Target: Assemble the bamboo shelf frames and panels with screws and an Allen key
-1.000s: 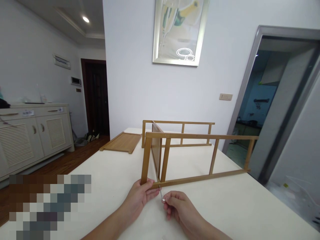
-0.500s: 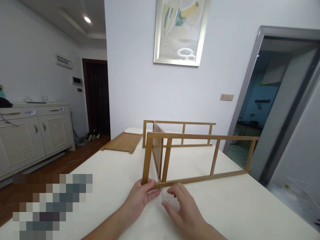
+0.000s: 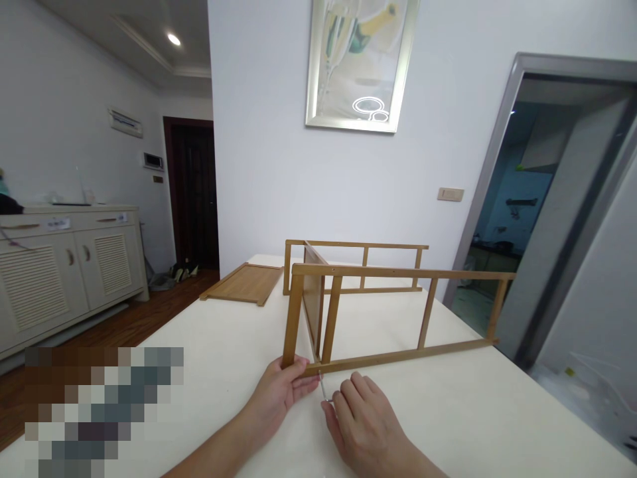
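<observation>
A wooden side frame (image 3: 408, 273) with crossbars stands on its long edge on the table. My left hand (image 3: 275, 392) grips its lower rail at the near left corner, thumb on top and fingers beneath. A thin metal hex key (image 3: 324, 388) meets the rail just right of those fingers; its tip is hidden at the rail. My right hand (image 3: 365, 418) has its fingers curled and pinches the outer end of the key. Behind, a wooden panel (image 3: 313, 299) runs upright from this frame to a matching far side frame (image 3: 393, 245).
A loose wooden panel (image 3: 243, 283) lies flat at the table's far left. The white table (image 3: 209, 372) reaches toward the wall. A louvred cabinet (image 3: 74, 259) stands to the left, a doorway to the right. A pixelated patch covers the lower left.
My right hand's fingers were spread around the hex key and have now closed on its outer end. My left hand and the wooden frame have stayed in place.
</observation>
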A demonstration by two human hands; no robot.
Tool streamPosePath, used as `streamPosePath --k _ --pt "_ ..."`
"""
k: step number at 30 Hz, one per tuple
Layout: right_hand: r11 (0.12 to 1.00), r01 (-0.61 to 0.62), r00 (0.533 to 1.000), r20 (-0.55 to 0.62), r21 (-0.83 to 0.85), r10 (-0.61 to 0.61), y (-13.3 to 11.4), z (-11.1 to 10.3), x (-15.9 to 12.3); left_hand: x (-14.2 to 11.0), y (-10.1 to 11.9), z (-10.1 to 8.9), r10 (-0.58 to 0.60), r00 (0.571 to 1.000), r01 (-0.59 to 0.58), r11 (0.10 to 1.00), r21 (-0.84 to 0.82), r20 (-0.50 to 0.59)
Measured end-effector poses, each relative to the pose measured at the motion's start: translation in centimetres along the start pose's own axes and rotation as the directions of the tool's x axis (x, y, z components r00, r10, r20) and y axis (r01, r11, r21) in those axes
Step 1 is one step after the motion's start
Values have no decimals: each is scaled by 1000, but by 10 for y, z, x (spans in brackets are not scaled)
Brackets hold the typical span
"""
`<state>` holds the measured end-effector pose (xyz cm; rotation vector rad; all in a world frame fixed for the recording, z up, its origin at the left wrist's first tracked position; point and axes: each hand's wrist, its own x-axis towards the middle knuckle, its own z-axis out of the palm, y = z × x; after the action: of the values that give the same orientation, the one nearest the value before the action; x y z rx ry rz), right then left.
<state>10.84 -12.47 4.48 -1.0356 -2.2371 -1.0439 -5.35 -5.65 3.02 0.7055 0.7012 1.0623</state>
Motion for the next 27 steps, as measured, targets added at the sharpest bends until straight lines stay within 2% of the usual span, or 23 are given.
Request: streamPosePath --k 4,8,10,11,13,16,19,21,22,23,24,25,27 --pt "1000 -19 1000 -22 -4 19 -2 3 0 0 0 0 5 1000 -5 1000 2 11" --pt "987 -111 993 -34 120 116 -4 12 -5 1 0 -1 5 1000 -5 1000 4 11" --pt "941 -227 974 44 253 223 -6 15 -7 1 -1 -2 2 1000 -2 1000 7 11" --pt "892 -311 950 118 327 287 -7 16 -7 1 -1 -2 -1 1000 1 1000 8 14" --pt "736 -507 861 312 449 403 -8 16 -7 1 0 -2 -7 1000 6 1000 8 25" --pt "408 -733 680 562 545 470 -8 14 -1 1 0 -1 -11 999 11 1000 6 32" --pt "7 -836 498 753 549 430 -6 12 4 1 1 0 -11 1000 11 1000 7 8" --pt "-264 -838 384 860 478 337 -5 12 5 1 0 0 -10 1000 10 1000 9 7" --pt "-375 -817 349 893 438 283 -5 12 5 1 -1 -1 -10 1000 10 1000 9 12" --pt "-462 -787 335 913 408 235 -5 13 5 1 -1 -1 -8 1000 7 1000 9 22" --pt "-523 -756 340 919 393 198 -5 13 4 2 -2 -2 -6 999 5 1000 9 31" --pt "-560 -730 353 918 391 180 -5 14 4 2 -2 -3 -4 999 4 1000 9 38" --pt "-574 -713 370 912 402 179 -6 16 1 2 -3 -3 -2 999 2 1000 10 41"
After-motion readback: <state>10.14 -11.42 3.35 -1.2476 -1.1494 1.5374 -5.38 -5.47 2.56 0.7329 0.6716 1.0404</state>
